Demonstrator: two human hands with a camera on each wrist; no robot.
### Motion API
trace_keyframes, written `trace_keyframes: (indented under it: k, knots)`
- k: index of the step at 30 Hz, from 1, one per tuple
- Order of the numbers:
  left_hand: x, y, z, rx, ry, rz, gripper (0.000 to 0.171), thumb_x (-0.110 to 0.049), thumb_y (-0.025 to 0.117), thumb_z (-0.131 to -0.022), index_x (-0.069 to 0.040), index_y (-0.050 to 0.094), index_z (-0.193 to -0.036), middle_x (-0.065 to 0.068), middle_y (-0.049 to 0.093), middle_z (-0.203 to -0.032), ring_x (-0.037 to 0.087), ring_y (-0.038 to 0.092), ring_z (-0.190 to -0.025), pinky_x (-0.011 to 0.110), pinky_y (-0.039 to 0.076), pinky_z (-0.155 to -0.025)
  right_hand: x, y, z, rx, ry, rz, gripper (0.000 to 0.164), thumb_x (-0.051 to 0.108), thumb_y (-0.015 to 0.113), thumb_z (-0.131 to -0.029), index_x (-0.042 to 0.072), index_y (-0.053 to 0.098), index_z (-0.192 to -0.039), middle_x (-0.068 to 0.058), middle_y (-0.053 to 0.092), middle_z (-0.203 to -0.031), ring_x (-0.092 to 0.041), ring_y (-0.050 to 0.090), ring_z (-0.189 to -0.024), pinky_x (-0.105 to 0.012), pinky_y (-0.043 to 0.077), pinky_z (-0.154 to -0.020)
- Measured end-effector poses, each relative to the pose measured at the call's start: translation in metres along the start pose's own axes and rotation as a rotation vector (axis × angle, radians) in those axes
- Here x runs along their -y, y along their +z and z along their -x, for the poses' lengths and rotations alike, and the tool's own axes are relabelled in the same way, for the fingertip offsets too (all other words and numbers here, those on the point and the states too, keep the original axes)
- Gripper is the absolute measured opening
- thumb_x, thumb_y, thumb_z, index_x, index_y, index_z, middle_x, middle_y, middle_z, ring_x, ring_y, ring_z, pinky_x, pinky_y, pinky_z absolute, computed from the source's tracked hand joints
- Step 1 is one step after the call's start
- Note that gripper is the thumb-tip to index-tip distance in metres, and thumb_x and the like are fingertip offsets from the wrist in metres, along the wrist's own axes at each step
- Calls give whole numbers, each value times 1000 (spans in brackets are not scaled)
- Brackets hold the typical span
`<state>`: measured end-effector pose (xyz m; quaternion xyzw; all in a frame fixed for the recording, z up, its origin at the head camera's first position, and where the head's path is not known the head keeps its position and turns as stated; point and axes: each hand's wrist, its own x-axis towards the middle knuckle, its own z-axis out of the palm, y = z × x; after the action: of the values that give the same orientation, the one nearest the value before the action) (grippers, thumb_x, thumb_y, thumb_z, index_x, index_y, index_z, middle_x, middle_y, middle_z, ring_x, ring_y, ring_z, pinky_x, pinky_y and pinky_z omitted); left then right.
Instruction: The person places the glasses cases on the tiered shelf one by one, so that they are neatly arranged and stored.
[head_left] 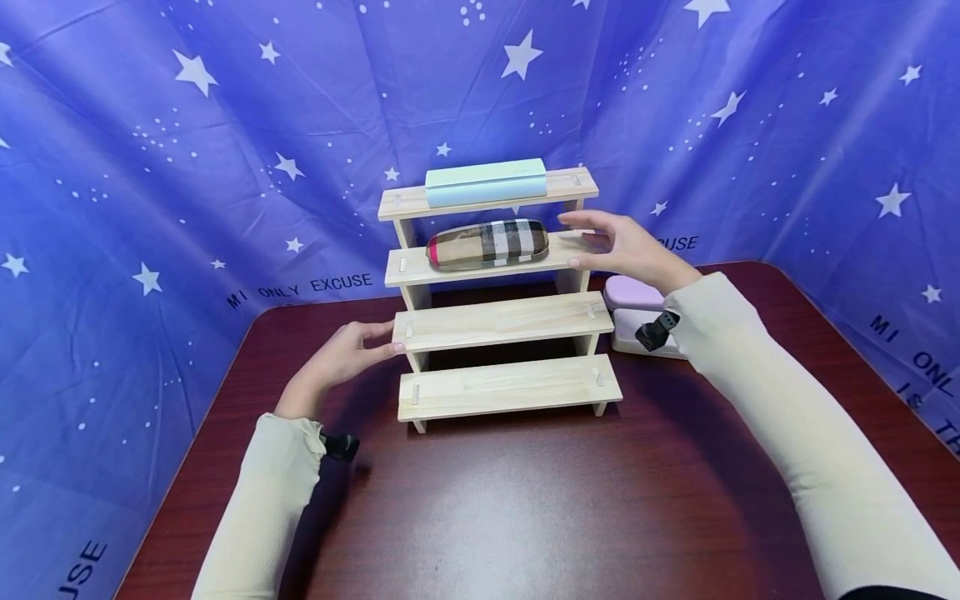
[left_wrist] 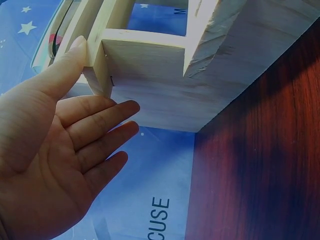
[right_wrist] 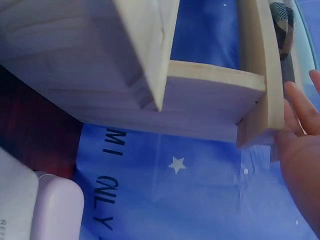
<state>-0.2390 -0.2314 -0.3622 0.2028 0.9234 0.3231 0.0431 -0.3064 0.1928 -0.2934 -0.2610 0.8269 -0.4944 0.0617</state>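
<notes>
A pale wooden rack of four tiers, rising toward the far side, is stood upright and touched at its left edge by the left hand. On the third tier from the near side, a tan, black-and-white checked case, red at its left end, is laid lengthwise, the right hand held just beside its right end.

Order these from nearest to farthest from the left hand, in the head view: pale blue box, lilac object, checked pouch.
1. Checked pouch: second shelf from top.
2. Pale blue box: top shelf.
3. Lilac object: right of the wooden stand.
</notes>
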Motion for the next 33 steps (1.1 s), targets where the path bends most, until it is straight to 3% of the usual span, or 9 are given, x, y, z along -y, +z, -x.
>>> trace_keyframes:
  k: [6,10,15,23,33]
  knots:
    - [1,-1,2,2,-7,-2,56,-27,66,-89,4,51,-132,20,53,-130,29,47,-124,46,38,-102,-9,0,17,-54,7,-41,67,18,73,-83,13,41,-143,-5,39,-147,-27,36,-134,-43,29,-110]
    - [1,0,2,2,-7,-4,55,-27,67,-88,4,51,-132,20,54,-130,29,47,-123,46,39,-101,-15,2,29,-93,-6,-85,65,14,72,-84,12,42,-142,-5,39,-147,-27,34,-135,-29,34,-106]
    - [1,0,1,8,-15,7,55,-26,67,-88,5,51,-132,19,54,-130,28,47,-123,46,40,-100,-24,1,45,-158,-73,-139,60,3,69,-84,6,45,-139,-8,45,-142,-30,36,-133,-23,36,-104]
    - [0,0,-1,2,1,16,55,-26,67,-88,4,51,-132,20,54,-129,27,48,-122,46,40,-100,-48,-11,76,-239,-76,-198,51,-1,64,-87,5,49,-136,-1,55,-133,-8,48,-122,-14,41,-94]
    - [2,0,-2,0,0,2,55,-27,67,-88,4,52,-131,19,54,-129,27,49,-121,45,41,-99,-87,-19,104,-317,8,23,47,8,68,-86,3,53,-131,13,59,-122,-1,50,-114,-11,39,-92]
